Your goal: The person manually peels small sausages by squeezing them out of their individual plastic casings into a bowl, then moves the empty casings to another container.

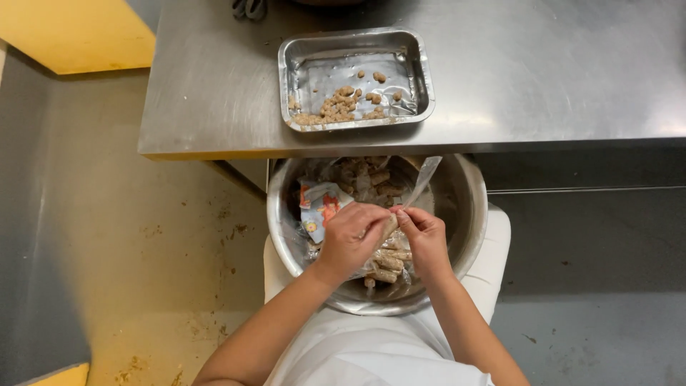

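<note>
The left hand (351,239) and the right hand (424,236) are meeting over a small tan roll (388,227), and both grips are pinching together on it: the left fingers are curling over its lower end, and the right thumb and fingertips are closing on its upper end. The roll's long axis is slanting, its lower end pointing toward the person's left and toward the body, its upper end pointing away toward the desk. From the right grip a strip of clear plastic wrapper (421,180) is rising up and away, along nearly the same slant as the roll.

Directly under the grip, a steel bowl (468,207) is sitting on the person's lap, on white cloth (371,354). Just below the hands, more tan rolls (389,263) are lying in the bowl, most with their long axes roughly crosswise. Beyond the grip, at the bowl's far side, further pieces are lying mixed with crumpled clear film, and a colourful printed packet (320,207) is lying just past the left hand.

Farther out from the grip, the edge of a steel desk (536,86) is overhanging the bowl's far rim. On it, a foil tray (356,43) is holding a loose scatter of small brown lumps (341,104), gathered toward its near edge. A stained floor (179,250) is showing to the left of the left arm.
</note>
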